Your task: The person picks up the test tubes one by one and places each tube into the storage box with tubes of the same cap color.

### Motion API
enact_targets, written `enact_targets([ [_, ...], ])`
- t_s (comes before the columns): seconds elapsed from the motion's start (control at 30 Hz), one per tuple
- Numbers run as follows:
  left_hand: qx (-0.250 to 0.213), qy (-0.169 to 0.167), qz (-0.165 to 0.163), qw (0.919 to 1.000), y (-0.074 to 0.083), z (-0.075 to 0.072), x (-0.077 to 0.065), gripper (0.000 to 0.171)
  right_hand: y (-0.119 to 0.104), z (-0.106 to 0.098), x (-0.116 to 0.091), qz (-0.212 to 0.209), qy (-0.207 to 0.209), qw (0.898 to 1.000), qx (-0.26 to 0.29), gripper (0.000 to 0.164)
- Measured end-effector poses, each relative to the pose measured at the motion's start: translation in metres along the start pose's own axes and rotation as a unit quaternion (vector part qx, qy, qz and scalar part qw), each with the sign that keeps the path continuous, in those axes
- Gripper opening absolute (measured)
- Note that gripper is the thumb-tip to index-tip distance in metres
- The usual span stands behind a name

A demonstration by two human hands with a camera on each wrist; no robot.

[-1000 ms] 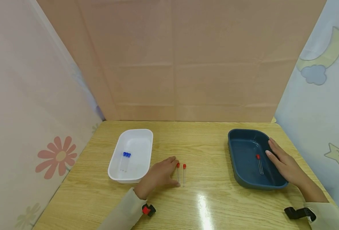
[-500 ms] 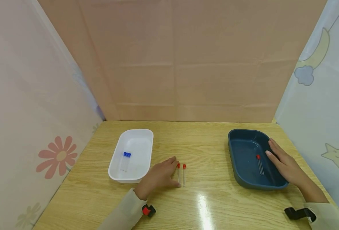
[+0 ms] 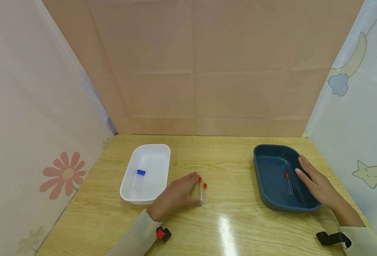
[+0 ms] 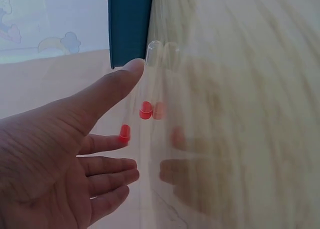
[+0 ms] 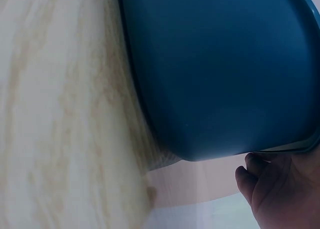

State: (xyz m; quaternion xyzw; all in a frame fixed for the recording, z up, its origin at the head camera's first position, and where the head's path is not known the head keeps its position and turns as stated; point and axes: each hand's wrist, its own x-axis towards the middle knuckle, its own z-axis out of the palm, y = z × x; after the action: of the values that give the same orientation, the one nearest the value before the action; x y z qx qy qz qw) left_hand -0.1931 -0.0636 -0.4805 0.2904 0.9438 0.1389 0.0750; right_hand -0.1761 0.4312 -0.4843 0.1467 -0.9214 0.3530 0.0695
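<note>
My left hand (image 3: 176, 195) pinches a red-capped test tube (image 3: 200, 180) lengthwise, forefinger at the cap and thumb near the other end. In the left wrist view its red cap (image 4: 125, 133) sits at the fingertip, slightly off the table, while the other fingers extend. Just right of it, a second red-capped test tube (image 3: 205, 195) lies on the table. On the right, my right hand (image 3: 316, 183) grips the side rim of a dark blue basin (image 3: 261, 177), thumb inside and fingers outside. One red-capped test tube (image 3: 289, 185) lies in that basin.
A white basin (image 3: 159, 160) stands left of my left hand, holding several blue-capped test tubes (image 3: 140, 172). The wooden table (image 3: 210, 156) ends at a brown paper backdrop (image 3: 207, 89). Patterned cloth hangs on both sides.
The pinched test tube has risen a little off the table and shifted slightly right with my left hand. My right hand stays on the dark blue basin.
</note>
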Motion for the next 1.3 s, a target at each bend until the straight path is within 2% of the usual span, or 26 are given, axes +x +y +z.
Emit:
enact_targets([
  [0.33,-0.043,0.045,0.029,0.9976,-0.004,0.006,0.008,0.091,0.002,0.001,0.000,-0.001,0.002,1.000,-0.003,0.062],
  [0.7,-0.094,0.070,0.054,0.9917,0.002,0.007,0.017,0.092,0.002,0.001,0.000,-0.002,0.003,1.000,-0.001,0.062],
  [0.9,-0.121,0.081,0.076,0.9864,0.010,0.007,0.025,0.088,0.002,0.001,0.000,0.000,0.002,1.000,0.001,0.062],
  [1.13,-0.157,0.078,0.088,0.9806,0.024,0.003,0.033,0.089,0.002,0.001,-0.001,-0.001,0.003,1.000,0.001,0.062],
  [1.3,-0.153,0.080,0.107,0.9791,0.033,0.002,0.040,0.087,0.002,0.002,0.000,-0.001,0.004,1.000,0.000,0.063],
])
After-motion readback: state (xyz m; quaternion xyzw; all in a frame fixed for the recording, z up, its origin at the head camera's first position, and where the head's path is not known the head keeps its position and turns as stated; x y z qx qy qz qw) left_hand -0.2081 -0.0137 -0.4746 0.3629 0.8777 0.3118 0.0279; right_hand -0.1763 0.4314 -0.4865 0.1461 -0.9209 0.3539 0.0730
